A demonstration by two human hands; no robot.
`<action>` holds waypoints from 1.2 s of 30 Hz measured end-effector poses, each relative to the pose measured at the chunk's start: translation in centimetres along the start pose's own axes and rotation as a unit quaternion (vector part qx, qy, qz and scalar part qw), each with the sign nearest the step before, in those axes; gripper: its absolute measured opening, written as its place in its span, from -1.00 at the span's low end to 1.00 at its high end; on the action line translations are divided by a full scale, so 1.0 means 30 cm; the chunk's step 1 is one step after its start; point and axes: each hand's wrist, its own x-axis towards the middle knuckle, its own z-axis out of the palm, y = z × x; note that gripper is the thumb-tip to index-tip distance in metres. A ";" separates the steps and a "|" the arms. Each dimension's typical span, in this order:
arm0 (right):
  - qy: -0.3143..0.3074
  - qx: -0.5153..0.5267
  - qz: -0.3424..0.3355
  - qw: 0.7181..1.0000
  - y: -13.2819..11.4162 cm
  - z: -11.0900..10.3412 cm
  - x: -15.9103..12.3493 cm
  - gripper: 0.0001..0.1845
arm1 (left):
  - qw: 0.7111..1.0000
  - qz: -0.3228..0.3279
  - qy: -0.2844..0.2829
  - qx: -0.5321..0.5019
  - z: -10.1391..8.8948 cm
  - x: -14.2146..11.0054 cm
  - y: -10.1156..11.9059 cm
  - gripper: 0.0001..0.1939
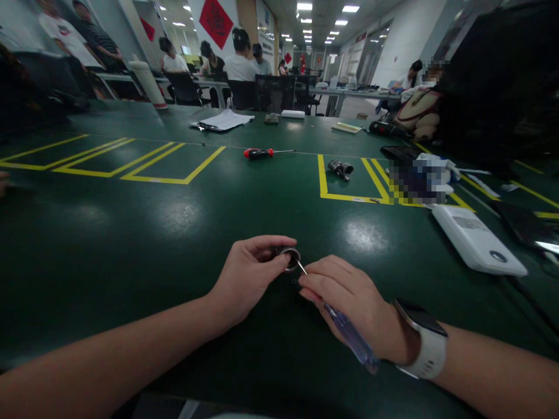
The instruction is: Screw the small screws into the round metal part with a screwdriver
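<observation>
left hand (253,265): pinching metal ring (297,254); right hand (345,294): curled round screwdriver (353,339)

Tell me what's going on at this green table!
A person is working on a small metal ring with both hands. The left hand holds the ring up over the table. The right hand grips a purple screwdriver, its metal shaft reaching the ring's opening; I can't tell if the tip touches. Farther back, a red and black screwdriver lies on the table, and a dark metal part sits inside yellow tape.
</observation>
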 end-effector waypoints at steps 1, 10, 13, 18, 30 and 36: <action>0.001 -0.004 0.002 1.000 -0.002 0.000 0.000 -0.86 | 1.000 0.000 -0.001 0.002 0.000 0.000 0.000 -0.74; -0.008 -0.018 -0.019 1.000 -0.006 -0.003 0.005 -0.84 | 1.000 0.008 -0.006 0.011 -0.005 0.000 -0.002 -0.76; 0.002 -0.018 -0.012 1.000 -0.007 -0.004 0.001 -0.85 | 1.000 0.004 -0.004 0.012 -0.005 -0.001 -0.001 -0.74; -0.014 -0.032 -0.013 0.999 -0.010 -0.007 0.004 -0.84 | 1.000 0.000 -0.001 0.009 -0.002 -0.003 0.003 -0.74; -0.011 -0.046 -0.013 0.999 -0.007 0.003 0.007 -0.83 | 1.000 0.010 -0.004 -0.001 -0.004 0.002 -0.003 -0.75; 0.039 0.112 0.074 0.990 -0.003 -0.015 0.005 -0.84 | 1.000 0.015 -0.002 0.006 -0.015 0.012 -0.001 -0.78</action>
